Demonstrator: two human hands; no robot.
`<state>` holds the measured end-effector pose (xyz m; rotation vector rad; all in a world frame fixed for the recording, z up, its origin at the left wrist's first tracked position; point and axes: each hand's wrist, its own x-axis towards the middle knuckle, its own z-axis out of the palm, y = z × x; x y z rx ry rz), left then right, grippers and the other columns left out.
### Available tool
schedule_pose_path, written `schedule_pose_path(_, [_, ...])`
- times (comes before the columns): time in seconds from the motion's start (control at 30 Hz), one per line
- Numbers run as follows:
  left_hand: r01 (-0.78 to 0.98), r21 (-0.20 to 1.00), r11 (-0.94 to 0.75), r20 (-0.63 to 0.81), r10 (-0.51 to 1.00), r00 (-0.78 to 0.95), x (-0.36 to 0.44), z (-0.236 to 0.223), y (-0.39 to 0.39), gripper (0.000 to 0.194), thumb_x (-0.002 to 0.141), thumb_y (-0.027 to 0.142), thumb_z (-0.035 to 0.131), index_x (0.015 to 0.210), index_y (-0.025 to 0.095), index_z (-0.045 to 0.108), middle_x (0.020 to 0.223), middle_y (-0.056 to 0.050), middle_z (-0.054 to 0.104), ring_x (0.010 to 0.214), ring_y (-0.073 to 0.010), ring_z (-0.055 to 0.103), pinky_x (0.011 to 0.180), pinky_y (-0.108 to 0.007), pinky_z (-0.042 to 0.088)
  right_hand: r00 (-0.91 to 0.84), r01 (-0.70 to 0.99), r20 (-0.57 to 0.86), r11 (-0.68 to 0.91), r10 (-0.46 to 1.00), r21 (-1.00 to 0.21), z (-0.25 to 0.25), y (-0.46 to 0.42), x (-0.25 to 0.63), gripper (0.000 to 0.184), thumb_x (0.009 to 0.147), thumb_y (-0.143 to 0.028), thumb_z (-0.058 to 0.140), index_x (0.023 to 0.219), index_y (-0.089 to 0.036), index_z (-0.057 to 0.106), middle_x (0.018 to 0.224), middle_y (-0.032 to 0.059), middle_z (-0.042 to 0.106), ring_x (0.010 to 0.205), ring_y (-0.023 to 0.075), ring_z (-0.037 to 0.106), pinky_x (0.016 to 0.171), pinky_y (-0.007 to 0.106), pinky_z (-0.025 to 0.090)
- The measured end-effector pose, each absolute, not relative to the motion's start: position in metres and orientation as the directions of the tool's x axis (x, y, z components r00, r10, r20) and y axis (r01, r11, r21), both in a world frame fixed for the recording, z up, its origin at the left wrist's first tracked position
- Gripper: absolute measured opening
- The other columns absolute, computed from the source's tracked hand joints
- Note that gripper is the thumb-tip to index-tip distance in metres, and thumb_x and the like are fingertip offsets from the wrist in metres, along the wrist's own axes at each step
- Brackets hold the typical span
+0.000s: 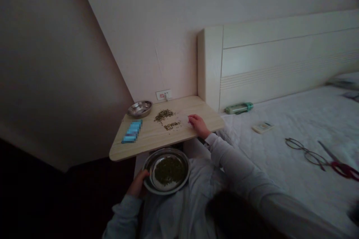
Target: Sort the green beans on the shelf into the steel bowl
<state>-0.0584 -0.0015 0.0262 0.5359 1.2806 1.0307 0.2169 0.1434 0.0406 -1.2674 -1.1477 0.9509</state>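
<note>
My left hand (pixel 138 185) grips the rim of a round metal plate (pixel 151 185) that holds a heap of small green grains, kept just below the front edge of a light wooden bedside table (pixel 196 110). My right hand (pixel 198 124) rests on the tabletop with its fingers curled, right of two small piles of the same green grains (pixel 166 118). What the fingertips pinch, if anything, is too small to see.
An empty metal bowl (pixel 139 108) and a blue pixelated flat thing (pixel 132 131) lie on the table's left part. A wall socket (pixel 163 94) sits behind. On the bed to the right are a green bottle (pixel 238 108), a remote (pixel 263 127), glasses (pixel 305 152) and red-handled scissors (pixel 340 164).
</note>
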Motion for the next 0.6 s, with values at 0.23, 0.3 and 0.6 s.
schedule_pose_path(0.23, [-0.399, 0.807, 0.434, -0.499, 0.864, -0.069, -0.011, 0.007, 0.01, 0.038, 0.056, 0.001, 0.05, 0.089, 0.016, 0.059, 0.056, 0.002, 0.061, 0.047, -0.0138, 0.055, 0.044, -0.024, 0.046, 0.182, 0.2, 0.186, 0.149, 0.965, -0.968, 0.039, 0.145, 0.215, 0.028, 0.086, -0.032, 0.05, 0.108, -0.014, 0.054, 0.105, 0.0064, 0.057, 0.089, 0.0162, 0.058, 0.076, 0.036, 0.05])
schedule_pose_path(0.3, [-0.434, 0.809, 0.397, -0.467, 0.882, -0.064, 0.0, 0.006, 0.015, 0.051, 0.056, -0.002, 0.049, 0.102, 0.019, 0.056, 0.067, 0.002, 0.064, 0.055, -0.0131, 0.059, 0.05, -0.024, 0.048, 0.171, 0.254, 0.205, 0.158, 0.964, -0.954, 0.038, 0.145, 0.213, 0.027, 0.086, -0.032, 0.051, 0.107, -0.014, 0.054, 0.104, 0.0062, 0.058, 0.089, 0.016, 0.058, 0.076, 0.036, 0.05])
schedule_pose_path(0.6, [-0.501, 0.787, 0.359, -0.427, 0.904, -0.025, 0.005, 0.001, 0.02, 0.054, 0.059, -0.002, 0.05, 0.108, 0.019, 0.055, 0.076, 0.0, 0.065, 0.065, -0.0152, 0.062, 0.06, -0.029, 0.052, 0.143, 0.452, 0.231, 0.144, 0.962, -0.88, 0.039, 0.14, 0.209, 0.024, 0.086, -0.032, 0.051, 0.102, -0.014, 0.056, 0.102, 0.0056, 0.059, 0.088, 0.0155, 0.058, 0.077, 0.036, 0.049])
